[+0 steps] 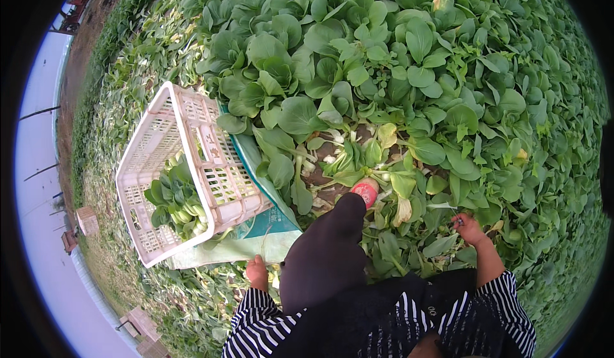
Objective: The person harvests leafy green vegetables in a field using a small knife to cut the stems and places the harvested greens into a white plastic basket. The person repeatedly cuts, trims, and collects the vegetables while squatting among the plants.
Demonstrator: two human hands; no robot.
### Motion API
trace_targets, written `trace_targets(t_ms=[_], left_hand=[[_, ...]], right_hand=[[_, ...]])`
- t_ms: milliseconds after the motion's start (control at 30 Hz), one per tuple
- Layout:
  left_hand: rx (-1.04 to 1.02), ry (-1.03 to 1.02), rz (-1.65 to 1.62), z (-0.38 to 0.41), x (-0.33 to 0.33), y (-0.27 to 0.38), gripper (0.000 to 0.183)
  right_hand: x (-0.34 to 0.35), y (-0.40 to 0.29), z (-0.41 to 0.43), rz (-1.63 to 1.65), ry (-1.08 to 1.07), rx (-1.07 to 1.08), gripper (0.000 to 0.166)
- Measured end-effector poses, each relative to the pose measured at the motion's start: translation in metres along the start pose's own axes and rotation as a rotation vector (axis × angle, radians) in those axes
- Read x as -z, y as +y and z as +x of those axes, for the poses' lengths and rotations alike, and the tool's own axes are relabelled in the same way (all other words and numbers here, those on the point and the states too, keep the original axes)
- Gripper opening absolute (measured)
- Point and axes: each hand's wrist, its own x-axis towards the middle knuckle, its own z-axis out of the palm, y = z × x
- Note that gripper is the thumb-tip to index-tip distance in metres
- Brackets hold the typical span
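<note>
My left hand point(257, 272) grips the lower edge of a pale green and teal woven sack point(268, 243). On the sack a white plastic crate point(216, 166) lies tipped, with bok choy heads point(180, 204) inside. At the right, my right hand point(470, 231) is closed on the handle of a small knife point(460, 220), low over cut leaves. Between the hands, the red toe of my shoe point(367, 192) shows beyond my dark trouser leg. Cut stems and loose bok choy leaves point(345, 159) lie on the soil in front of it.
Dense standing bok choy point(417, 46) spreads ahead and to the right. Cut leaf litter point(129, 132) covers the ground at the left. Farther off stand another crate point(88, 220), stacked crates point(141, 324) at the lower left, and a red machine point(79, 3).
</note>
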Motion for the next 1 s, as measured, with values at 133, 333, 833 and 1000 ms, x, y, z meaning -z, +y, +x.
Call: trace_targets(t_ms=[133, 333, 833, 1000], left_hand=[[-0.427, -0.417, 0.950, 0.066, 0.028, -0.072, 0.029], [-0.441, -0.438, 0.693, 0.084, 0.000, -0.027, 0.029], [-0.700, -0.403, 0.620, 0.089, 0.057, 0.073, 0.029], [-0.858, -0.424, 0.470, 0.021, 0.131, 0.187, 0.029]], right_hand=[[-0.006, -0.043, -0.010, -0.126, 0.078, 0.076, 0.018], [0.034, -0.040, -0.095, -0.303, 0.112, -0.067, 0.025], [0.016, 0.008, -0.270, 0.302, 0.535, -0.446, 0.044], [0.015, 0.016, -0.265, 0.527, 0.582, -0.383, 0.038]])
